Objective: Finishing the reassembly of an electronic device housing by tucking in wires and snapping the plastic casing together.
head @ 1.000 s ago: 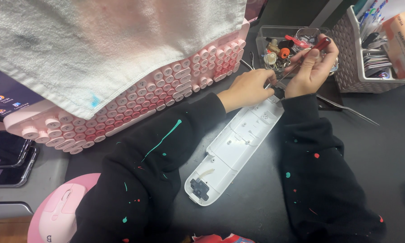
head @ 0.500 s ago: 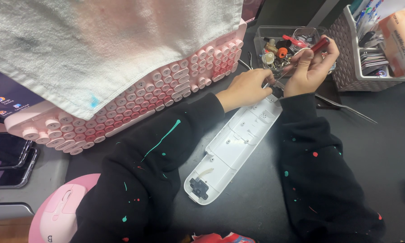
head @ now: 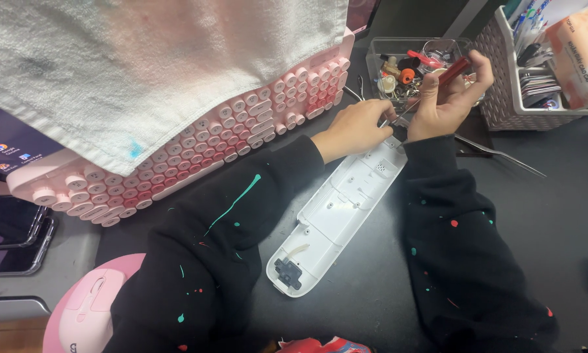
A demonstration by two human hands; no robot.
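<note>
A long white plastic casing [head: 336,212] lies open-side up on the dark desk, with a small black part near its lower end. My right hand [head: 447,98] grips a red-handled screwdriver [head: 452,68] whose thin shaft slants down to the casing's top end. My left hand [head: 356,127] rests at that same top end, fingers pinched by the screwdriver tip; what they hold is hidden. Both arms wear black sleeves with paint specks.
A pink round-key keyboard [head: 202,153] stands tilted at left, a white towel [head: 143,65] draped over it. A clear tray of small parts [head: 405,65] and a woven basket [head: 513,98] sit behind. A pink mouse [head: 88,307], phones [head: 9,238] and tweezers [head: 500,153] lie nearby.
My right hand has tilted the screwdriver slightly; both hands stay at the casing's top end. The casing has not moved.
</note>
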